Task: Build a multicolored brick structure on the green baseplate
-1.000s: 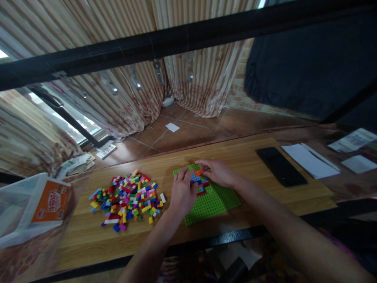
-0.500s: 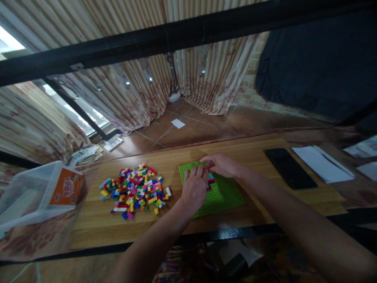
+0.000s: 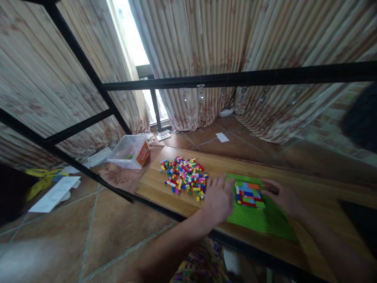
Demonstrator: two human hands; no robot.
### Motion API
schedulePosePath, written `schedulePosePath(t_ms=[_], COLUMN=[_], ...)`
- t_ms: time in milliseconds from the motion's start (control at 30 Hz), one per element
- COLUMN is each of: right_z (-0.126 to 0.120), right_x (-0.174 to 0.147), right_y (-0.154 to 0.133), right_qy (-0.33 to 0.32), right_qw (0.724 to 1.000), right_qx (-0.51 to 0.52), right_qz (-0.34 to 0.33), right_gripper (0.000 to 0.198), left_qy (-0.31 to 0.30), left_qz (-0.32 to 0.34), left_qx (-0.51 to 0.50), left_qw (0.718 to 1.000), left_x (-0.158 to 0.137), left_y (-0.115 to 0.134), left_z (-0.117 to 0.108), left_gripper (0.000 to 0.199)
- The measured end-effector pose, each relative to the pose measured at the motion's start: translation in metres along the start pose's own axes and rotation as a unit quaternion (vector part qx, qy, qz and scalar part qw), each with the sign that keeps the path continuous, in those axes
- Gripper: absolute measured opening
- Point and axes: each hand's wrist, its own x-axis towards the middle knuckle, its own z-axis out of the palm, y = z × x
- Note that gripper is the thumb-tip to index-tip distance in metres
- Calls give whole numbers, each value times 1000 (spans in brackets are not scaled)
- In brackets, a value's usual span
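Note:
A green studded baseplate [image 3: 262,224] lies on the wooden board, carrying a low block of colourful toy bricks [image 3: 249,194] in red, blue, light blue, orange, white and green. My left hand [image 3: 218,200] is over the baseplate's left edge, between the plate and the loose bricks. Its fingers are stretched out, and I see nothing in them. At the right side of the built block is my right hand [image 3: 284,196], its fingers bent with a gap to the thumb. No brick shows in it, though blur hides whether it touches the block.
A heap of loose toy bricks [image 3: 185,177] lies left of the baseplate on the wooden board [image 3: 157,192]. Farther left stands a clear plastic box [image 3: 122,155] with an orange label. A dark flat object [image 3: 357,220] lies at the right. Black metal bars [image 3: 235,79] cross behind the board.
The view has swung left, showing more floor and the whole box. My hands have drawn apart, uncovering the block of bricks on the baseplate.

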Motion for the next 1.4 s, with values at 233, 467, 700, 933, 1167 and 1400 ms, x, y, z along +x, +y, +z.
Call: schedulePosePath(t_ms=[233, 467, 700, 933, 1167, 1400], right_z=[-3, -2, -5, 3, 65, 80], right_x=[-62, -100, -123, -133, -153, -179], right_y=[34, 43, 44, -5, -87, -103], right_qy=[71, 100, 94, 153, 97, 22], right_qw=[995, 990, 990, 980, 984, 987], right_qx=[-51, -77, -84, 2, 148, 161], right_qz=[36, 58, 60, 125, 21, -15], right_gripper=[49, 49, 41, 44, 38, 27], left_qy=[91, 75, 108, 169, -72, -242], left_qz=[-312, -379, -415, -385, -256, -158], left_qx=[-3, -21, -102, -297, -602, -572], left_qw=[946, 922, 898, 857, 753, 768], left_x=[-39, -24, -20, -26, -55, -62], left_y=[-140, -194, -200, -176, -55, 2], left_z=[-43, -50, -48, -58, -39, -21], left_gripper=[31, 20, 19, 28, 31, 13])
